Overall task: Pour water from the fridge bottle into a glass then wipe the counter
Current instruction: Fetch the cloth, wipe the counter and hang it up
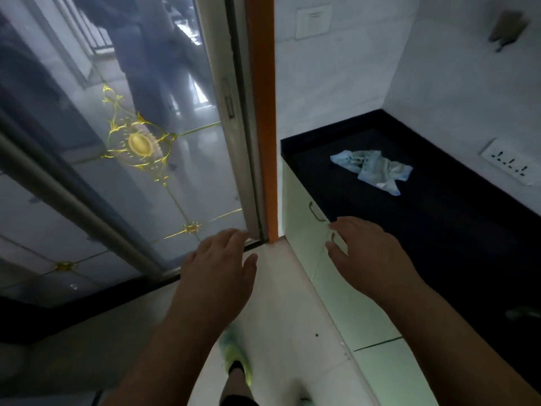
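- Left hand (218, 265): held over the floor, fingers relaxed and apart, nothing gripped.
- Right hand (370, 256): likewise spread and empty, beside the black counter (456, 230).
- Crumpled pale-blue cloth (373, 168): lain on the counter; judged soft, light, best bunched at its middle.
- Bottle, glass: not seen.

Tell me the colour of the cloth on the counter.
Pale blue cloth, seen in the head view.

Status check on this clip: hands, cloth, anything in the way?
Left hand and right hand both open, holding nothing. Crumpled cloth lies on the dark counter, untouched. No bottle or glass in view. Nothing between the hands and the cloth.
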`<action>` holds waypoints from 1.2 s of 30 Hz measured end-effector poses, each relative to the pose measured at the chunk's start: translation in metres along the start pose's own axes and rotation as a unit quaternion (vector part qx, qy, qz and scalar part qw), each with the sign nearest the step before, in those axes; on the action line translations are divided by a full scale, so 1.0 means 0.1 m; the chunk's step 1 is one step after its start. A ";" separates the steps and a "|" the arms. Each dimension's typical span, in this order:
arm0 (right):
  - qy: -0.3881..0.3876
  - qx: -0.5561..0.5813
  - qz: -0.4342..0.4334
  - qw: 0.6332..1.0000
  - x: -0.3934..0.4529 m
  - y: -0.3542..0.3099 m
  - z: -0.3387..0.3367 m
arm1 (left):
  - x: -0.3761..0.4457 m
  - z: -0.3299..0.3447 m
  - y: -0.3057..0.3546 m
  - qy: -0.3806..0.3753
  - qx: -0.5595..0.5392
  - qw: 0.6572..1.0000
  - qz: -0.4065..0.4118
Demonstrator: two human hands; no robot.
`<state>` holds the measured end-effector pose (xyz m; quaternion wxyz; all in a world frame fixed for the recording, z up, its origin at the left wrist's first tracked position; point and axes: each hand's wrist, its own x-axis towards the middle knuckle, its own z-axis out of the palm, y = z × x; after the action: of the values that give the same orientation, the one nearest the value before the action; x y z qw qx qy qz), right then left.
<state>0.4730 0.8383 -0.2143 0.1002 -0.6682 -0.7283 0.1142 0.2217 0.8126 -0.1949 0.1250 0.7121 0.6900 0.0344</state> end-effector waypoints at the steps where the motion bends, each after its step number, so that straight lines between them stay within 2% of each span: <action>1: 0.002 -0.003 0.016 1.000 0.12 0.02 0.00 | 0.22 0.00 -0.02 -0.006 0.000 1.000 0.017; 12: 0.036 0.017 0.216 0.976 1.25 -0.04 0.09 | 2.33 -0.15 -0.07 -0.057 0.013 0.973 0.223; 15: 0.021 0.036 0.259 0.965 1.44 -0.04 0.17 | 2.74 -0.12 -0.01 -0.066 0.019 0.962 0.263; 22: -0.015 0.078 0.315 0.946 1.99 0.30 0.37 | 3.51 0.08 0.26 -0.085 0.017 0.948 0.305; 29: -0.079 0.142 0.341 0.926 2.93 1.16 0.79 | 4.21 0.33 0.66 -0.134 0.026 0.942 0.307; 36: -0.136 0.143 0.360 0.912 3.79 1.87 1.08 | 4.78 0.42 1.05 -0.133 0.025 0.948 0.289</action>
<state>0.5853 1.2273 -0.3755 0.0467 -0.8419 -0.4205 0.3351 0.3546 1.2790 -0.2712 0.1827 0.8821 0.4321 -0.0431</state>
